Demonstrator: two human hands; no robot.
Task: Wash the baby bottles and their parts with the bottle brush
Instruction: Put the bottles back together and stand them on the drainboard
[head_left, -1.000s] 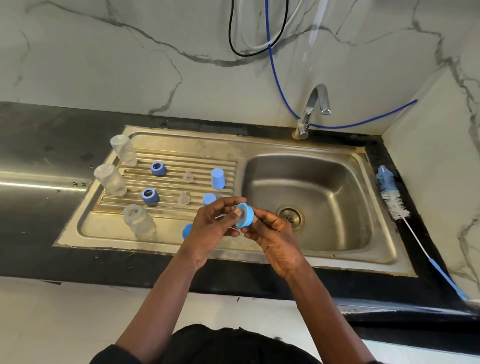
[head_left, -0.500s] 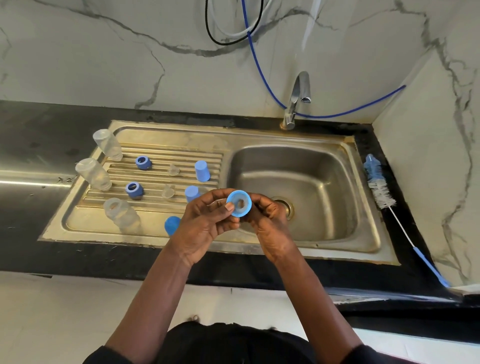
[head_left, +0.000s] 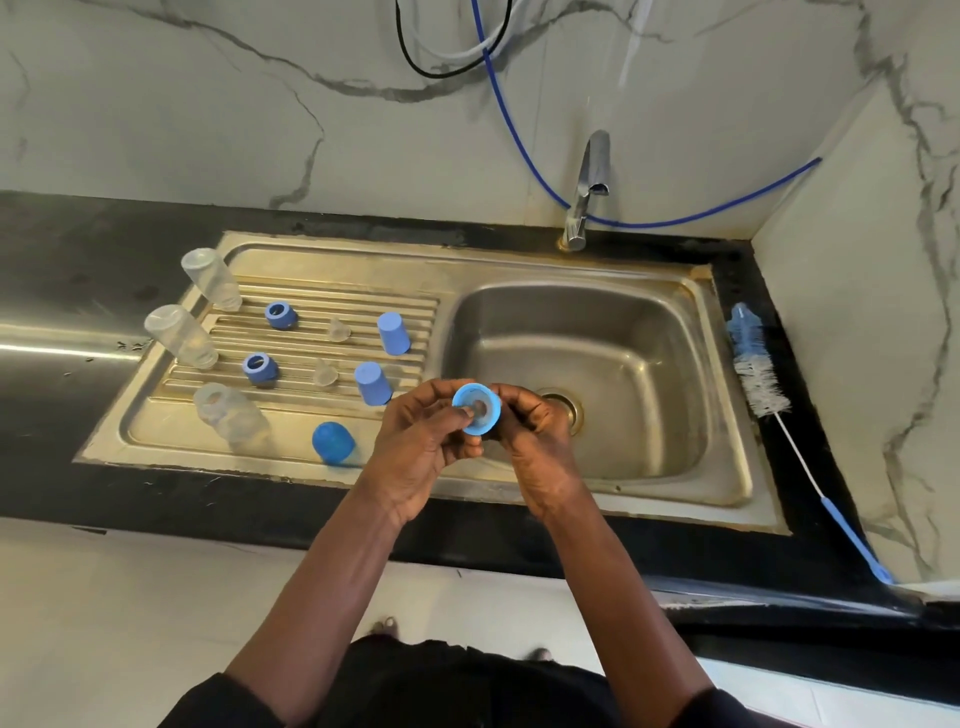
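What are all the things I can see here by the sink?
bottles: three, clear, left side of drainboard
rings: two, blue, on drainboard
held ring: one, blue, over left side of basin
teats: two, clear, middle of drainboard
caps: three, blue, drainboard near basin
bottle brush: one, white and blue, on counter right of sink
tap: one, silver, behind basin
sink: one, steel, in black counter
hose: one, blue, on wall
hands: two, left hand and right hand gripping the held ring
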